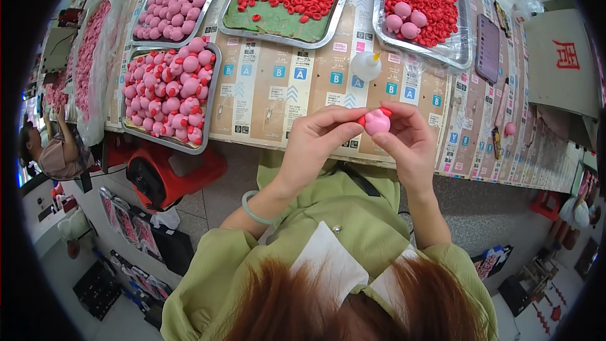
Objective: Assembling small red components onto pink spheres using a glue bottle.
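Note:
Between my two hands, just above the table's near edge, is a small round pink figure (378, 124) with a red piece on each side. My left hand (320, 137) pinches it at its left red piece with thumb and fingertips. From the other side, my right hand (410, 148) grips it with the thumb below and the index finger by the right red piece. A squat white bottle with a yellow tip (366, 66) stands just beyond my hands.
At left, a metal tray (212, 98) holds pink figures with red pieces. Behind it is a tray of plain pink balls (178, 3). Red rings lie on a green-lined tray (230, 22) and in a right-hand tray (467, 50). A phone (487, 48) lies farther right. A red stool (211, 167) stands below.

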`<state>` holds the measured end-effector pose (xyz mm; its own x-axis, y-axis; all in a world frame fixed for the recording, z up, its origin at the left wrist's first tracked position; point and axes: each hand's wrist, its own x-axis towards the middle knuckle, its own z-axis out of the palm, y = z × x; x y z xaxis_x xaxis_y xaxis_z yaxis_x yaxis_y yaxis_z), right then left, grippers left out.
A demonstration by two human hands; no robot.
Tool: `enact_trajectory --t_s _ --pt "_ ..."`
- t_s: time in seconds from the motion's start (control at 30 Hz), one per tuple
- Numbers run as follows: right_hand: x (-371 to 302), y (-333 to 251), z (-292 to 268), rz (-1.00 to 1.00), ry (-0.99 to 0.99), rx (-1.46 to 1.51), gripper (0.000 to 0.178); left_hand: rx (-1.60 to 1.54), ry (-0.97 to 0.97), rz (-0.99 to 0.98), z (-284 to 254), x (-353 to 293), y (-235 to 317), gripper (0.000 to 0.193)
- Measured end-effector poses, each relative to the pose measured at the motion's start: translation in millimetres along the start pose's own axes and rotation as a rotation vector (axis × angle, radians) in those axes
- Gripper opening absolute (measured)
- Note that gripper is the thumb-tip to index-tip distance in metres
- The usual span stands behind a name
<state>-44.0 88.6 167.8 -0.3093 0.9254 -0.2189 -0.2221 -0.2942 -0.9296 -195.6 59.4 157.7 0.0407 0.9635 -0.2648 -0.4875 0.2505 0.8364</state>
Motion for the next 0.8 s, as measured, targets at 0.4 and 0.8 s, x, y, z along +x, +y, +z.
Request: enact_trajectory --t_s 0.4,0.8 --pt "-3.8 5.5 -4.1 -0.1 0.009 -0.125 0.037 0.502 -0.012 0.151 5.7 -0.5 12.2 0.016" --pt "3.2 -0.6 -9.6 -0.072 -0.141 -0.058 0.039 -0.753 -0.293 -0.53 6.9 -4.2 -1.6 0.04"
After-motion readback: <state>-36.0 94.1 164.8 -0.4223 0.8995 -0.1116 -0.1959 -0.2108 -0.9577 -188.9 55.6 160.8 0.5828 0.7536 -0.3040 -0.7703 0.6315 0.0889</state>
